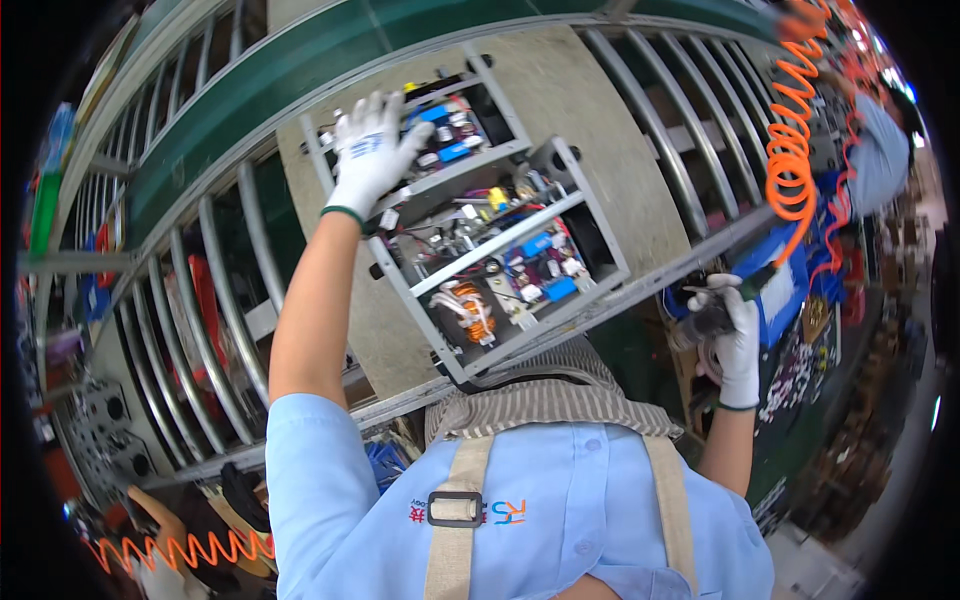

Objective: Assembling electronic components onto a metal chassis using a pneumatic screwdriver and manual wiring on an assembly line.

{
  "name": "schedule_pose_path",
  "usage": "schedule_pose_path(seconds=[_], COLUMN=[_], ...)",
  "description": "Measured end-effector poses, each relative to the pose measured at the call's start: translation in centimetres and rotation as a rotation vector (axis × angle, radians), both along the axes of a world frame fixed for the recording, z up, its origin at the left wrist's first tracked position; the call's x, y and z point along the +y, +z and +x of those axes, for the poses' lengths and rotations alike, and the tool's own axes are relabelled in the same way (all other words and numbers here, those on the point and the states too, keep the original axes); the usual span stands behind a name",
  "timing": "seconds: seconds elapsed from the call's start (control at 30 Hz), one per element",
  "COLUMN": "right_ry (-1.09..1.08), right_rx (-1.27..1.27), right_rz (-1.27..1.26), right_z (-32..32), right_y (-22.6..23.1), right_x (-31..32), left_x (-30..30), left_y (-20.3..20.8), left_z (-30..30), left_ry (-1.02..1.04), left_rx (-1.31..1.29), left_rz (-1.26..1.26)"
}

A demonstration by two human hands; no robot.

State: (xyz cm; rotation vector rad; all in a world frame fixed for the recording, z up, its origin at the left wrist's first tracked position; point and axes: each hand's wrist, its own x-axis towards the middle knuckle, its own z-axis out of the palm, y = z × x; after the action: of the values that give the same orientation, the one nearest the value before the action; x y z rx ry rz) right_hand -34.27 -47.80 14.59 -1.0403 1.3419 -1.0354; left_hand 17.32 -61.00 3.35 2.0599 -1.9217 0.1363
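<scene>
Steel rollers [215, 320] left of center, more rollers [690, 125] at upper right. Green strip [340, 48] curving across the top. Tall green item [45, 212] at far left, grey panels [105, 430] with round black spots at lower left. Orange coil [190, 550] bottom left, near another person's arm [160, 515]. Co-worker [882, 150] in blue at upper right. Blue bin [783, 295] at right.

"Can I pass on the right of the near case [500, 245]?"

"Yes, I see bare grey board [640, 200] there, then rollers [684, 126]. Farther right, the right grip [738, 340] with its dark tool [703, 324] and the coiled orange hose [790, 188] block me."

"And the case's left?"

"Tighter: the left forearm [318, 290] slants over that side. Beyond the case, the left grip [372, 155] lies spread over the far case [470, 172], barring me there."
</scene>
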Motion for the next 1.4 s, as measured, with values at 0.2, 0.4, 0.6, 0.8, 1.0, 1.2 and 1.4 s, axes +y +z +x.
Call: schedule_pose_path(seconds=[0.2,0.4,0.6,0.8,1.0,1.2,1.4], right_ry=[-0.104,-0.004,-0.056,0.552,0.59,0.604,0.341], right_rx=[0.379,0.403,0.249,-0.13,0.072,0.448,0.156], right_rz=[0.0,-0.128,0.28,0.281,-0.043,-0.002,-0.572], right_z=[-9.0,-14.2,-16.2,-8.1,19.2,33.4,33.3], right_y=[-13.5,-21.2,-20.5,-20.0,-7.1,-14.6,-10.4], right_x=[-1.4,-4.9,-3.1,-8.3,-26.0,-35.5,-34.2], left_x=[3.4,13.1,12.4,12.3,16.8,13.9,9.5], left_y=[2.8,4.3,5.4,4.8,1.4,-2.6,-2.5], left_z=[-4.2,-15.8,-16.3,-13.0,-2.3,-1.7,1.9], left_ry=[0.064,-0.038,0.046,0.339,0.755,0.591,0.472], left_rx=[0.073,-0.139,-0.064,1.171,0.711,1.524,1.338], left_rz=[-0.036,0.04,0.069,-0.084,-0.407,-0.376,-0.308])
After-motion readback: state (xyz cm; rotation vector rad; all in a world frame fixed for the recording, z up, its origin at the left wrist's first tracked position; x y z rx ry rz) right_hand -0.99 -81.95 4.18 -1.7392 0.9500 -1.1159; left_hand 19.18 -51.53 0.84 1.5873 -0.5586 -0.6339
